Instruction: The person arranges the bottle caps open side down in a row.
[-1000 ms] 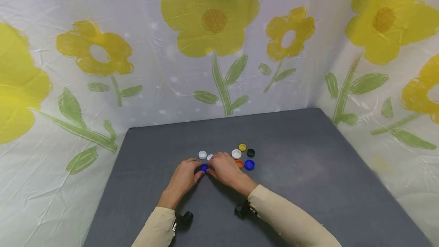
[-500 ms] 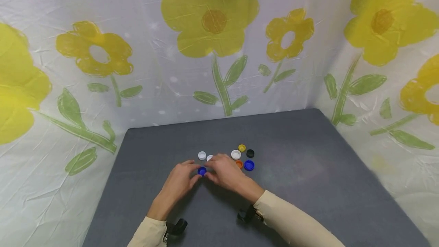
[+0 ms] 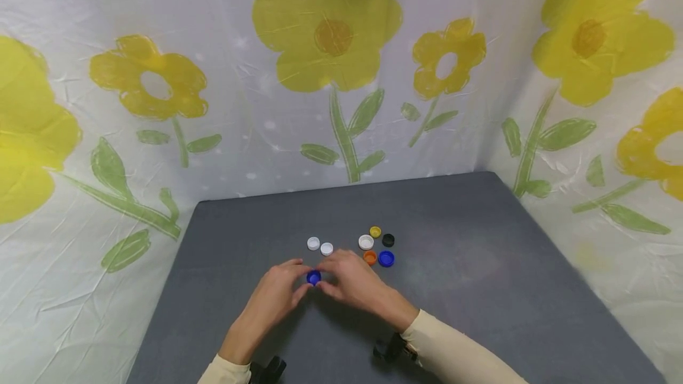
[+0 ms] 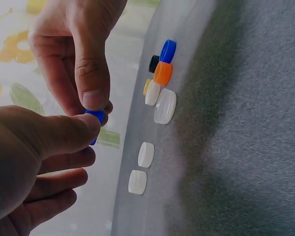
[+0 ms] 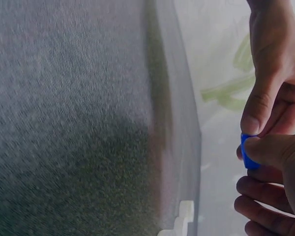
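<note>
A small blue bottle cap (image 3: 313, 278) is held up between both hands, its hollow side facing the head camera. My left hand (image 3: 272, 294) pinches it from the left, thumb near its lower edge. From the other side my right hand (image 3: 354, 282) pinches it too. In the left wrist view, the thumbs and fingertips of both hands cover most of the blue cap (image 4: 94, 116), leaving only slivers of blue. More of its side shows in the right wrist view, where the blue cap (image 5: 248, 153) sits between the two thumbs.
Two white caps (image 3: 320, 246) lie beyond the hands. A group to the right has a white cap (image 3: 366, 242), yellow cap (image 3: 375, 232), black cap (image 3: 388, 240), orange cap (image 3: 370, 258) and larger blue cap (image 3: 386, 258). A translucent cap (image 4: 165, 106) shows beside them. Flowered curtains surround the grey table (image 3: 480, 289).
Both hands have drawn the blue cap toward me, slightly left. The second white cap and the orange cap, partly covered before, now show whole. The caps on the table stay put.
</note>
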`<action>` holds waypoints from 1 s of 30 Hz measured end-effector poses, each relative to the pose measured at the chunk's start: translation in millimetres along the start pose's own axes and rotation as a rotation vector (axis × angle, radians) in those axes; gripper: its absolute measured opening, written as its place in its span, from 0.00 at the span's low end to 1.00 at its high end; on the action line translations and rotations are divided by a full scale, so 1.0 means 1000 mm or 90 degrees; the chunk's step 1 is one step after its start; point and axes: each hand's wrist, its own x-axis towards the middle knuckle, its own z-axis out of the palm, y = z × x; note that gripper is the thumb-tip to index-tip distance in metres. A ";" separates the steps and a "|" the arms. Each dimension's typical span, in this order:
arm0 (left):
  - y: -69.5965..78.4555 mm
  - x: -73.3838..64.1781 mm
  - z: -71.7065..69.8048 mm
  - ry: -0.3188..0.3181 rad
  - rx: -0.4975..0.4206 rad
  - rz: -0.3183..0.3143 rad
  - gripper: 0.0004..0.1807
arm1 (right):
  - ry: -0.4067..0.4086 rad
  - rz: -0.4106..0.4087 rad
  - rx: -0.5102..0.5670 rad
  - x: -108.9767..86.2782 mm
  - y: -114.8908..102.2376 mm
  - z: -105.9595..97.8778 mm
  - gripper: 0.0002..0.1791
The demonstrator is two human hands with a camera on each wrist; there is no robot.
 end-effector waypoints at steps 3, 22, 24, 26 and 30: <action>0.002 -0.005 -0.002 0.006 0.000 0.009 0.16 | 0.001 0.003 0.023 -0.003 -0.002 -0.001 0.14; 0.009 -0.032 -0.001 0.123 -0.041 0.069 0.18 | -0.033 0.101 0.279 -0.017 -0.009 -0.003 0.09; 0.009 -0.033 0.001 0.136 -0.053 0.077 0.17 | -0.047 0.119 0.314 -0.018 -0.009 -0.003 0.09; 0.008 -0.034 0.002 0.150 -0.064 0.080 0.16 | -0.060 0.136 0.346 -0.020 -0.010 -0.002 0.10; 0.008 -0.035 0.004 0.166 -0.098 0.064 0.14 | -0.072 0.158 0.387 -0.021 -0.010 0.000 0.12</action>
